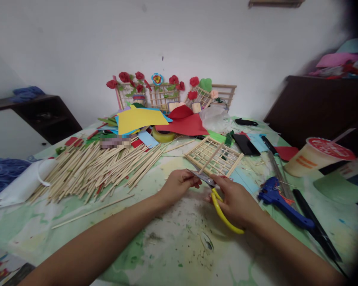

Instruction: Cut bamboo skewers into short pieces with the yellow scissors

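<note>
My left hand (179,184) is closed in a pinch at the table's middle, its fingertips partly behind the scissor blades. A thin wooden stick (212,157) slants up and right from these fingertips, over a small lattice panel (193,151) of sticks lying on the table. My right hand (234,200) is wrapped around yellow-handled scissors (222,212). Their metal blades point left, against the lower end of the stick and close to my left fingers. A bit of red shows at the left fingertips, too small to name.
Loose sticks (101,171) lie heaped at left beside a white plastic container (24,184). Coloured paper (143,119), tape (163,135) and flowered lattice panels (164,93) are at the back. At right are a phone (246,144), blue glue gun (286,204) and lidded drink cup (307,159).
</note>
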`<state>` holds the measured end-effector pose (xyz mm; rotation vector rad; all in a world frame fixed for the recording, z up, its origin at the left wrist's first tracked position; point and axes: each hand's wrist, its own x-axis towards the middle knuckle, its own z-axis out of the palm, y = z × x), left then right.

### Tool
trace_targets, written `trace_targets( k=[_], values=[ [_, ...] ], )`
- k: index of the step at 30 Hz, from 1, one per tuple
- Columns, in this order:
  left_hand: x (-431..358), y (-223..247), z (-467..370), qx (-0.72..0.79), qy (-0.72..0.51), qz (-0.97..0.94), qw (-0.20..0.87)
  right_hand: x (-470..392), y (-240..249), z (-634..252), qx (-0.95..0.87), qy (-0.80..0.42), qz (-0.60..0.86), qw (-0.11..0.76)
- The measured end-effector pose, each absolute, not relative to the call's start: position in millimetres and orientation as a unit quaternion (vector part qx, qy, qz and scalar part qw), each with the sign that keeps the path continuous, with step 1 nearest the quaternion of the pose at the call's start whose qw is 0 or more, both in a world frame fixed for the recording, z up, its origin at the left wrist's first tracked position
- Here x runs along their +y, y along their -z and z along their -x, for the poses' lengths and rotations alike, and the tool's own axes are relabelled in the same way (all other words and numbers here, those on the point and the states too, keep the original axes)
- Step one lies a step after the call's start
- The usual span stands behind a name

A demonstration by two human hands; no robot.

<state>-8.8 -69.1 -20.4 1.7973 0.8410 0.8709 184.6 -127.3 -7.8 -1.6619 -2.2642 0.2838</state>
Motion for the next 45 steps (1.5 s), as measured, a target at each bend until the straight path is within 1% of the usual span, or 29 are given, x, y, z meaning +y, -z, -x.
trace_targets(
  k=[6,9,23,26,31,35,38,45],
  values=[
    [-71,22,7,0.365,-0.392,-0.689,0.488,-130,10,-179,-0.765,-0.113,0.606,0.184],
    [-74,21,6,0.37,-0.41,-0.687,0.473,-131,13,-177,-0.759,-0.115,0.611,0.194],
    [-73,24,4,0.35,-0.413,-0.707,0.455,-134,7,-175,-0.75,-0.136,0.613,0.207],
    [-72,25,5,0.337,-0.408,-0.704,0.473,-134,6,-176,-0.751,-0.141,0.608,0.213],
    [-68,27,6,0.302,-0.392,-0.683,0.537,-135,8,-177,-0.752,-0.156,0.597,0.231],
    [-66,26,7,0.305,-0.371,-0.681,0.553,-135,8,-175,-0.749,-0.161,0.601,0.229],
    [-67,25,6,0.32,-0.374,-0.685,0.538,-135,6,-172,-0.747,-0.175,0.604,0.216],
    [-73,21,5,0.378,-0.409,-0.7,0.447,-138,4,-167,-0.734,-0.17,0.623,0.212]
  ],
)
